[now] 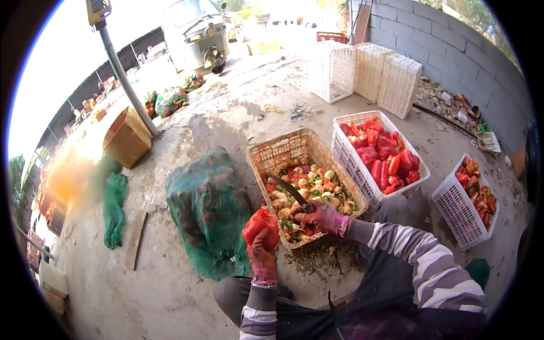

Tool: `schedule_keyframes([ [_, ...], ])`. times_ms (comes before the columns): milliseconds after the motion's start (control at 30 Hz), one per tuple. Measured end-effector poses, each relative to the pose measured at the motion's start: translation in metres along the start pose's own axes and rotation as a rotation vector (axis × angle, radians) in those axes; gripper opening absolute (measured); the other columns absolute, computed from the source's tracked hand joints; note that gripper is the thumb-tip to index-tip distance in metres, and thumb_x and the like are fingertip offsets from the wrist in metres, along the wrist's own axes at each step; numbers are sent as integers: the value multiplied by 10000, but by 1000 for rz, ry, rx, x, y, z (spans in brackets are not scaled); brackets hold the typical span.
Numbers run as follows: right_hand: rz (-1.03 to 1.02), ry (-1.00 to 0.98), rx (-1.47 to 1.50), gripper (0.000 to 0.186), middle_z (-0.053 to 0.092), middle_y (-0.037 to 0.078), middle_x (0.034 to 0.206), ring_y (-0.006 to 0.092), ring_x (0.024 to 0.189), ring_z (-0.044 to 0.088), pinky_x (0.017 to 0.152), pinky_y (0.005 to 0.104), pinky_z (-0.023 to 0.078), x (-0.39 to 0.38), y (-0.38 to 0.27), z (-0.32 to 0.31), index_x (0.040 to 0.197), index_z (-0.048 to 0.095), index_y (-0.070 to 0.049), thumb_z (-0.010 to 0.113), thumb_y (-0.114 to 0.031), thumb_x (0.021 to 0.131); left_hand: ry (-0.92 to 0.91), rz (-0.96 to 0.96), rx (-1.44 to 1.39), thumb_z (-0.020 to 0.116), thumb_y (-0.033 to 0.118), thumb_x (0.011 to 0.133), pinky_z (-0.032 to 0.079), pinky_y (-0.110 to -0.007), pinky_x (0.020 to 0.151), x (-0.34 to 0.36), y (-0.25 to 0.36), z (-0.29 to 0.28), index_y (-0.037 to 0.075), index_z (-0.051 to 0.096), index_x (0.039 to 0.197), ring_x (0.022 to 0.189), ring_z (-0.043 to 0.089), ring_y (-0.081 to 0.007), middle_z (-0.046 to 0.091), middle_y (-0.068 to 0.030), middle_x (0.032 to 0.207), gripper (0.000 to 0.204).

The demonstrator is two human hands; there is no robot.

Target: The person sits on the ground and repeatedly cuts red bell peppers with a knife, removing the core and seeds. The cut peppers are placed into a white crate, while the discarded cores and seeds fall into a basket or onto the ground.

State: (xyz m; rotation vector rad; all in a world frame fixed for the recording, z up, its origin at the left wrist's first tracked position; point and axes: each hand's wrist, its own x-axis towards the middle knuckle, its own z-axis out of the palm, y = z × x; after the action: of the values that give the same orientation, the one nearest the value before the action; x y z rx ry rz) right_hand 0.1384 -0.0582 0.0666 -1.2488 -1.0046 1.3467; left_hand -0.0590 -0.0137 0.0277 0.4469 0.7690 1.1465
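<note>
While the left hand point(262, 258) grips it, red bell pepper point(262, 225): held up before the person's bent legs point(388, 283), between the green mesh sack point(207, 198) and the brown plastic crate point(276, 147).
Left fingers: curled around the pepper's lower part, closed on it.
Right fingers: wrapped around the black handle of a knife point(294, 195) in the right hand point(326, 218); its dark, curved blade points away and leftward over the crate.
Sleeves point(425, 255): striped grey and white, above pinkish gloves point(334, 220).
Brown crate's load: pepper trimmings point(306, 181), red, green and pale.
Mesh sack: bulging with dark, rounded contents on the concrete floor point(141, 294).
White crate point(352, 167): just right of the brown one, heaped with red peppers point(385, 153).
Smaller-looking white crate point(458, 211): farther right, with red and orange-green peppers point(476, 192).
Left side: loose green netting point(115, 209), a wooden board point(136, 239), an open cardboard box point(127, 139) by a metal pole point(124, 73).
Background: empty-looking white crates point(331, 73) near a grey block wall point(447, 51); a parked vehicle point(195, 34) beyond.
</note>
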Motion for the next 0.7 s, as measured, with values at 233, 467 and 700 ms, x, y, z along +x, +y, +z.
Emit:
schedule_keyframes([
  [233, 47, 0, 269, 308, 580, -23, 752, 26, 506, 442, 437, 184, 339, -20, -2, -4, 1068, 592, -47, 698, -244, 855, -271, 102, 302, 688, 216, 855, 472, -277, 829, -4, -37, -3, 45, 558, 1164, 950, 590, -135, 606, -32, 1075, 377],
  [467, 10, -49, 134, 257, 588, -24, 697, 48, 501, 477, 438, 205, 356, -26, 9, -15, 984, 625, -41, 732, -203, 815, -470, 166, 431, 703, 206, 848, 477, -285, 828, -5, -39, 6, 25, 556, 1159, 942, 593, -141, 616, -43, 1081, 388],
  [700, 150, -43, 421, 97, 586, -29, 642, 9, 462, 459, 392, 159, 330, -32, -3, -28, 882, 637, -59, 657, -149, 854, -564, -177, -14, 670, 216, 854, 487, -390, 928, 26, -46, -13, -25, 468, 1240, 1068, 582, -242, 563, -118, 1202, 498],
])
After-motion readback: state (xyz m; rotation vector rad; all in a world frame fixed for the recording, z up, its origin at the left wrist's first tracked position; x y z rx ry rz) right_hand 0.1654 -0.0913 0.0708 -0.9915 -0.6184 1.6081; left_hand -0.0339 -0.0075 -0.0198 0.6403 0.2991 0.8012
